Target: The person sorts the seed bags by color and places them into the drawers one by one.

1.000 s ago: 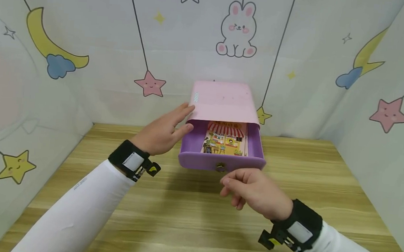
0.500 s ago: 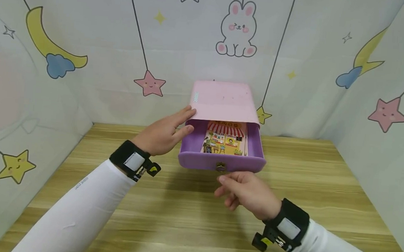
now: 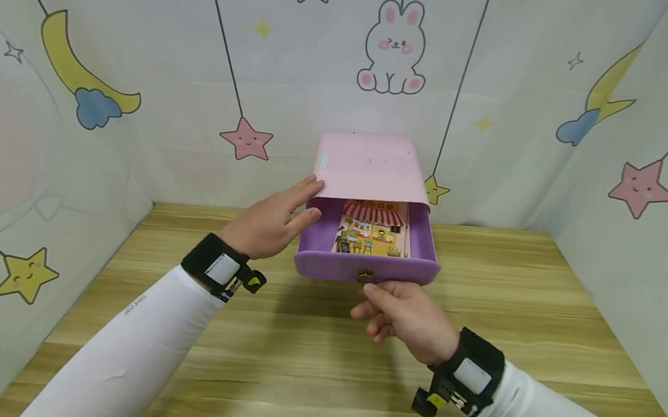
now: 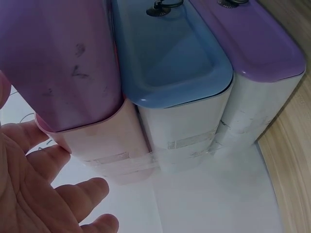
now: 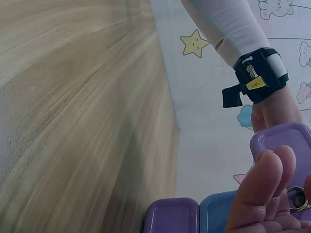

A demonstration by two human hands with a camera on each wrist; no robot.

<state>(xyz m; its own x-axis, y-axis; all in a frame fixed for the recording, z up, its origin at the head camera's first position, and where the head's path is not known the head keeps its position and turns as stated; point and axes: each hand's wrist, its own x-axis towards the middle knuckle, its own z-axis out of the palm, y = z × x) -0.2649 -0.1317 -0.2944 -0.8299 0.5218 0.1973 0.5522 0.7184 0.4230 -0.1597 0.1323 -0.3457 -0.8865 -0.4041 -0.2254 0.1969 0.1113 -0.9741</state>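
A purple drawer [image 3: 330,267] stands pulled out of its pink case [image 3: 366,165]. Inside lie illustrated cards [image 3: 371,237] showing a shop with a striped awning. My left hand [image 3: 271,223] rests its fingertips at the case's left front edge, fingers spread and fairly straight. At the drawer front, my right hand [image 3: 416,317] has thumb and forefinger right at the ring pull [image 3: 365,275], the other fingers loosely curled. The ring pull [image 5: 297,199] also shows between fingers [image 5: 265,170] and thumb in the right wrist view; I cannot tell whether it is pinched.
The left wrist view shows a blue drawer [image 4: 175,53] and another purple drawer [image 4: 255,43] stacked under the open one. Tape [image 4: 121,165] joins their cases. The stack stands on a wood-grain table [image 3: 299,374] against a printed cloth backdrop [image 3: 297,70].
My right hand has moved left and slightly forward, its thumb and forefinger coming up to the ring pull. My left hand, the drawer and the cards show little movement.
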